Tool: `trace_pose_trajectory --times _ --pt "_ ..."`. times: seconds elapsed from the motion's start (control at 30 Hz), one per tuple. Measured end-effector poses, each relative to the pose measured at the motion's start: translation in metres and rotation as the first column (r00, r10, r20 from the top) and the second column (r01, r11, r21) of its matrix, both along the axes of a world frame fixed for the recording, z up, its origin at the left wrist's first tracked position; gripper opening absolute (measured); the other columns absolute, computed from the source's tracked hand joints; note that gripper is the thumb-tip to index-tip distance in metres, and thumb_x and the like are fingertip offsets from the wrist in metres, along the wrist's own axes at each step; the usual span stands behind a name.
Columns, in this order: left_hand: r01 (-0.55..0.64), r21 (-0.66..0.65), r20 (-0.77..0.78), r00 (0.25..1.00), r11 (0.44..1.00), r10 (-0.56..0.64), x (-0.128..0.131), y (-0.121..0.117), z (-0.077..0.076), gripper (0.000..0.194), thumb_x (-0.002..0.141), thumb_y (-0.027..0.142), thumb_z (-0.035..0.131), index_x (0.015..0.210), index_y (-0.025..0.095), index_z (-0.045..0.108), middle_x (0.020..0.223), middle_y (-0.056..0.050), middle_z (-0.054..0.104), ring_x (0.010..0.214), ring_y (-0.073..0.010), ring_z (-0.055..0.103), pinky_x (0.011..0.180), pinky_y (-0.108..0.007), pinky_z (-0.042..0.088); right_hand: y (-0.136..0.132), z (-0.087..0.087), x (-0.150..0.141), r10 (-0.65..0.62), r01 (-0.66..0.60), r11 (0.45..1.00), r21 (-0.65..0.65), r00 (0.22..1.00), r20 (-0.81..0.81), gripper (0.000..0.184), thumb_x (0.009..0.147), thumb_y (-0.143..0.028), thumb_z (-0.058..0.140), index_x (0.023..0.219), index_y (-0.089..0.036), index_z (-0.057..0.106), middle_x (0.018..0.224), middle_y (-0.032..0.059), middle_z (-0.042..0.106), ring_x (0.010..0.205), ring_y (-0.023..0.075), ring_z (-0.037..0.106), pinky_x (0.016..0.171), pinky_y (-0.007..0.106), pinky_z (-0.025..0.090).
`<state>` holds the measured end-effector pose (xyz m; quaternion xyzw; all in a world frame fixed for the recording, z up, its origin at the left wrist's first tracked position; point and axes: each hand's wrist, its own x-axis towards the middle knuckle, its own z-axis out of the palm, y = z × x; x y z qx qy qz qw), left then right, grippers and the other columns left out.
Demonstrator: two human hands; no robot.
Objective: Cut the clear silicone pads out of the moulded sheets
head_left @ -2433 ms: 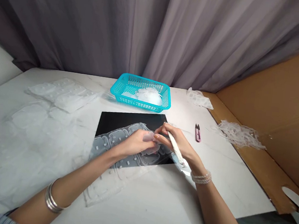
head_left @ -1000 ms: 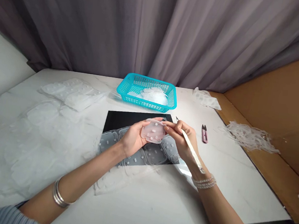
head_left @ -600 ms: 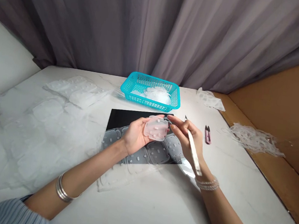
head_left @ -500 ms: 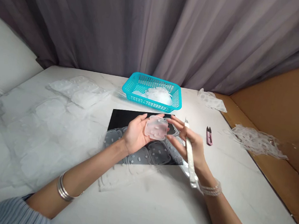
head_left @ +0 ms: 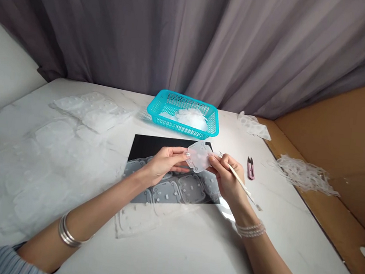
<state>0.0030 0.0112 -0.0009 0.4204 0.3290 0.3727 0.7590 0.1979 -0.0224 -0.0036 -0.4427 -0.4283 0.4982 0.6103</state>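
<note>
A small translucent plastic piece (head_left: 199, 157) with rounded corners is raised above a black mat (head_left: 145, 146). My left hand (head_left: 167, 163) pinches its left edge between thumb and fingers. At its right edge, my right hand (head_left: 229, 175) grips it with thumb and fingertips. That same hand also keeps a slim pale-handled tool (head_left: 241, 181) with a thin dark tip, slanting back over the wrist. Below both hands lies a clear moulded sheet (head_left: 166, 192) of joined pieces like this one, partly on the mat and partly on the white table.
A turquoise basket (head_left: 183, 130) behind the mat holds a pile of white pieces. Stacked translucent sheets (head_left: 62, 154) cover the left of the table. On the right are pink thread snips (head_left: 250, 169), plastic strips (head_left: 306, 174) and a cut sheet (head_left: 254, 126) beside cardboard (head_left: 335, 150).
The piece has gone from lying on my open left palm to being held up by its edges in both hands. My right hand has closed on it, and the tool has swung flatter.
</note>
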Motion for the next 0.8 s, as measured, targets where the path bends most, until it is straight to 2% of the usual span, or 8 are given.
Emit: trace_pose_trajectory --times 0.23,0.37,0.43,0.53,0.6,0.63,0.7,0.8 --pt "-0.04 -0.085 0.033 0.999 0.996 0.043 0.001 -0.002 0.005 0.022 0.089 0.018 0.061 0.106 0.011 0.073 0.111 -0.015 0.073 0.085 -0.0189 0.073 0.074 -0.03 0.061 0.003 -0.003 0.003 0.052 -0.065 0.995 -0.078 0.987 -0.154 0.047 0.073 -0.019 0.08 0.058 -0.021 0.035 0.067 -0.0021 0.057 0.067 0.0103 0.056 0.063 0.021 0.056" --pt "-0.031 -0.081 0.045 0.998 0.996 0.035 0.001 -0.002 0.005 0.025 0.089 0.018 0.061 0.11 0.011 0.071 0.118 -0.016 0.07 0.09 -0.021 0.073 0.075 -0.03 0.061 0.002 -0.005 0.005 0.051 -0.065 0.994 -0.089 0.988 -0.149 0.047 0.072 -0.02 0.079 0.059 -0.021 0.034 0.067 -0.0029 0.055 0.066 0.0103 0.056 0.063 0.021 0.055" --pt "-0.035 -0.064 0.045 0.998 0.997 0.038 0.0 -0.001 0.004 0.03 0.089 0.02 0.062 0.117 0.013 0.068 0.124 -0.016 0.067 0.099 -0.0234 0.071 0.076 -0.03 0.061 0.01 -0.003 0.01 0.009 -0.016 0.998 -0.064 0.995 -0.101 0.048 0.072 -0.022 0.078 0.06 -0.022 0.031 0.068 -0.0029 0.055 0.069 0.011 0.058 0.067 0.023 0.055" --pt "-0.068 -0.057 0.023 0.997 0.996 0.07 -0.002 0.0 0.001 0.04 0.087 0.024 0.065 0.126 0.018 0.063 0.131 -0.014 0.063 0.109 -0.0257 0.068 0.079 -0.03 0.06 0.045 0.008 0.019 -0.201 0.183 0.976 0.119 0.966 0.164 0.046 0.079 -0.032 0.069 0.063 -0.023 0.027 0.07 -0.002 0.056 0.073 0.014 0.06 0.075 0.031 0.054" --pt "-0.082 -0.039 -0.011 0.997 0.996 0.081 -0.002 0.0 0.001 0.041 0.087 0.026 0.065 0.128 0.018 0.061 0.134 -0.015 0.061 0.112 -0.0263 0.066 0.081 -0.032 0.06 0.083 0.018 0.021 -0.37 0.259 0.918 0.3 0.831 0.415 0.041 0.085 -0.041 0.058 0.064 -0.024 0.027 0.072 0.0002 0.057 0.077 0.0178 0.061 0.078 0.035 0.052" --pt "-0.08 -0.016 -0.038 0.996 0.997 0.08 -0.003 -0.001 0.001 0.041 0.088 0.027 0.064 0.128 0.018 0.061 0.134 -0.015 0.061 0.113 -0.0264 0.066 0.082 -0.032 0.06 0.103 0.024 0.021 -0.396 0.244 0.907 0.344 0.773 0.495 0.039 0.085 -0.043 0.056 0.063 -0.024 0.03 0.072 0.0016 0.058 0.08 0.02 0.061 0.08 0.037 0.05" --pt "-0.07 0.04 -0.102 0.992 0.997 0.073 -0.003 -0.004 0.004 0.041 0.089 0.029 0.061 0.128 0.017 0.06 0.133 -0.016 0.061 0.114 -0.0262 0.065 0.082 -0.032 0.059 0.139 0.032 0.017 -0.376 0.184 0.914 0.362 0.72 0.583 0.038 0.081 -0.044 0.06 0.06 -0.024 0.035 0.072 0.0036 0.06 0.083 0.023 0.061 0.081 0.038 0.047" --pt "-0.053 0.124 -0.176 0.982 0.991 0.075 -0.002 -0.006 0.008 0.042 0.09 0.032 0.058 0.128 0.016 0.059 0.13 -0.017 0.063 0.115 -0.0255 0.064 0.08 -0.031 0.058 0.166 0.036 0.013 -0.306 0.102 0.94 0.325 0.672 0.674 0.039 0.077 -0.046 0.064 0.059 -0.024 0.038 0.071 0.0052 0.062 0.083 0.0251 0.061 0.078 0.036 0.044"
